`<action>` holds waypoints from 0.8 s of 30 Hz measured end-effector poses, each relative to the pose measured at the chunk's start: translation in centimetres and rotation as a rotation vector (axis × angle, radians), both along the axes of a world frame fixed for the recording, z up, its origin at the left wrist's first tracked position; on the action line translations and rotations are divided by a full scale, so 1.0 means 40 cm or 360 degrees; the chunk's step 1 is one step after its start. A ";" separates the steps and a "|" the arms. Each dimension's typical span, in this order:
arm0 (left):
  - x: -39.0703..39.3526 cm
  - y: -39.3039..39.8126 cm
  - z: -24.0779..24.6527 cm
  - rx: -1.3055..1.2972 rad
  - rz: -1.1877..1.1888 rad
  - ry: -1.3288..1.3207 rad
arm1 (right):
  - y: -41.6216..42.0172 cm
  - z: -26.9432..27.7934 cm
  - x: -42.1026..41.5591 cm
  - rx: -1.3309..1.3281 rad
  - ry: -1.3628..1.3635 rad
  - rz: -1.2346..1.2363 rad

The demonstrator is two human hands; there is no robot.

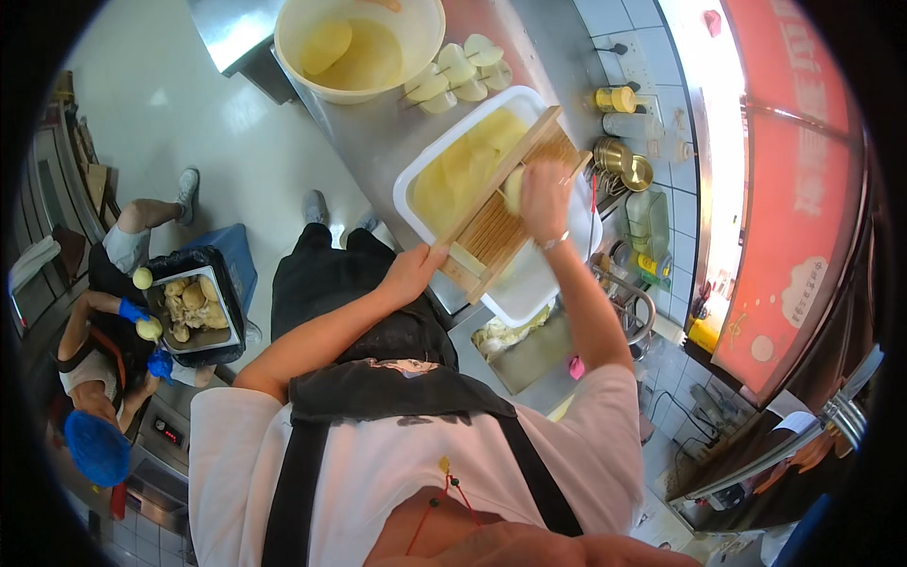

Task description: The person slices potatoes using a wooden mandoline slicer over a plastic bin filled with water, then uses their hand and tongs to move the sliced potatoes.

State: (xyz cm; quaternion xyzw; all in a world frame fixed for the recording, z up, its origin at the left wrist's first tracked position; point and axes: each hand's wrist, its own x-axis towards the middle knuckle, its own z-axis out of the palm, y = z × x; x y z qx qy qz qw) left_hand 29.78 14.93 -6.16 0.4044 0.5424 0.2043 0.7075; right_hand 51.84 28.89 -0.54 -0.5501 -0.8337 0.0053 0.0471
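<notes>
A wooden slicing board point(489, 230) with a ridged middle lies slantwise across a white plastic basin point(405, 191). My left hand point(414, 275) grips the board's near end by its side rail. Under my right hand point(547, 202), a pale peeled potato point(513, 190) is held against the board; the fingers are slightly blurred and cover part of it. Thin yellow slices point(453, 181) lie in the basin, on the left side of the board. How the potato meets the blade is hidden by the hand.
Behind the basin stand a cream bucket point(287, 42) holding liquid and peeled potatoes, and several pale pieces on sticks point(453, 67). A sink point(528, 358) with scraps is near my right arm. Left, a blue-gloved person point(96, 446) handles potatoes by a metal tray point(202, 344).
</notes>
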 end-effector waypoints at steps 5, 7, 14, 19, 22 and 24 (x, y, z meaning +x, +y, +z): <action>0.006 -0.003 -0.018 0.0016 0.0056 -0.0009 | -0.076 -0.059 -0.007 0.0142 0.0004 0.0263; 0.002 -0.001 -0.015 0.0051 0.0008 -0.0007 | -0.157 -0.055 -0.042 -0.0069 0.0110 0.0364; 0.004 -0.003 -0.007 0.0001 -0.0007 0.0044 | 0.008 -0.029 0.010 0.0205 0.0078 0.0141; -0.005 0.007 0.008 -0.0003 -0.0012 0.0012 | -0.063 -0.036 -0.006 -0.0015 -0.0097 0.0253; -0.002 0.002 0.009 0.0038 -0.0004 -0.0003 | 0.055 -0.034 0.029 0.0259 0.0096 0.0091; 0.001 0.010 -0.002 0.0046 -0.0006 0.0010 | 0.016 -0.086 0.032 0.0336 0.0034 0.0163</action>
